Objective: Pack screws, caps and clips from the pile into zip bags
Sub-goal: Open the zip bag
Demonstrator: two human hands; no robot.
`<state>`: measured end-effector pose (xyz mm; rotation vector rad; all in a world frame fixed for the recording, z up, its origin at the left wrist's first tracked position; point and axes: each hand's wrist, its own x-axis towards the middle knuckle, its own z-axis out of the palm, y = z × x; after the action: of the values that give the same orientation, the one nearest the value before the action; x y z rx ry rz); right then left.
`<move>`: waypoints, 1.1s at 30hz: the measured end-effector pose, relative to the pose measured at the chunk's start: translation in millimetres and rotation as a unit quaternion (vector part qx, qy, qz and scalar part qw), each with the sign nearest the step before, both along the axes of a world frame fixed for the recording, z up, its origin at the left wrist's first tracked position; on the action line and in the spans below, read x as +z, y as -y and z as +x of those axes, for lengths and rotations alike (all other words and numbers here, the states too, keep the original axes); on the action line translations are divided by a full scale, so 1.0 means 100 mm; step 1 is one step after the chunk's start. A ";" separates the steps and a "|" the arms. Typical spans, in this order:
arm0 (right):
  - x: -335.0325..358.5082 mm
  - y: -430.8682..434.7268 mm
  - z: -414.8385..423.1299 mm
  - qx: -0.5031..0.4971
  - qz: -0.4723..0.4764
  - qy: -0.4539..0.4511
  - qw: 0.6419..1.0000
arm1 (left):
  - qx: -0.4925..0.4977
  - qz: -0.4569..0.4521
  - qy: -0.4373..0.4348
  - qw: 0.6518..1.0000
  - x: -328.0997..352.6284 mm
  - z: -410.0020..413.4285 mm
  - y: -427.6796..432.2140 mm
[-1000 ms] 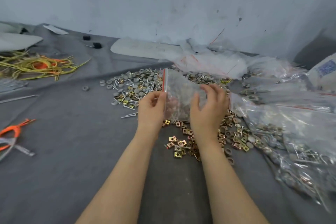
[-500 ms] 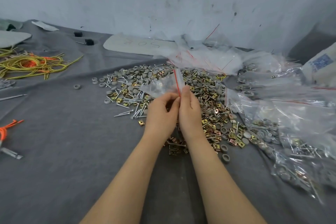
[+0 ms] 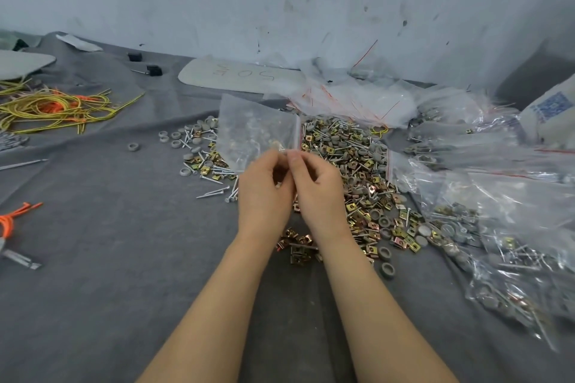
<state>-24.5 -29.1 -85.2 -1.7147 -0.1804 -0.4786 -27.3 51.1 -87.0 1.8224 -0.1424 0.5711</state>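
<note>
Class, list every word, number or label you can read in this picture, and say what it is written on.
"50": seemingly handwritten on the pale flat panel by the wall; the marks beside it are unclear.
Blue print on the white package at far right: too blurred to read.
Held zip bag: no text shows.

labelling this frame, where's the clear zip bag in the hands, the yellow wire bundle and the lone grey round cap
clear plastic zip bag (image 3: 253, 130), head view, its see-through face
tangled yellow wire bundle (image 3: 46, 108), head view, centre of tangle
lone grey round cap (image 3: 133, 148), head view, its rim
</note>
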 end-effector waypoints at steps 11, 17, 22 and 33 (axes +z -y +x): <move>-0.06 0.02 0.02 0.000 0.008 -0.043 0.999 | -0.031 0.024 -0.046 0.998 -0.04 0.02 0.00; -0.06 0.01 0.05 -0.003 0.015 -0.060 0.998 | -0.021 0.023 -0.061 0.998 -0.05 0.02 0.02; -0.07 0.05 0.06 -0.008 0.011 -0.078 0.997 | -0.052 -0.028 -0.071 0.996 -0.05 0.05 -0.01; 0.02 0.34 0.04 -0.231 -0.216 -0.026 0.948 | 0.133 0.092 0.010 0.987 0.10 -0.04 -0.11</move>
<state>-20.7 -63.1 -83.5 -2.2100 0.1753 -0.7800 -31.5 62.4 -77.0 2.0322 0.0371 0.7861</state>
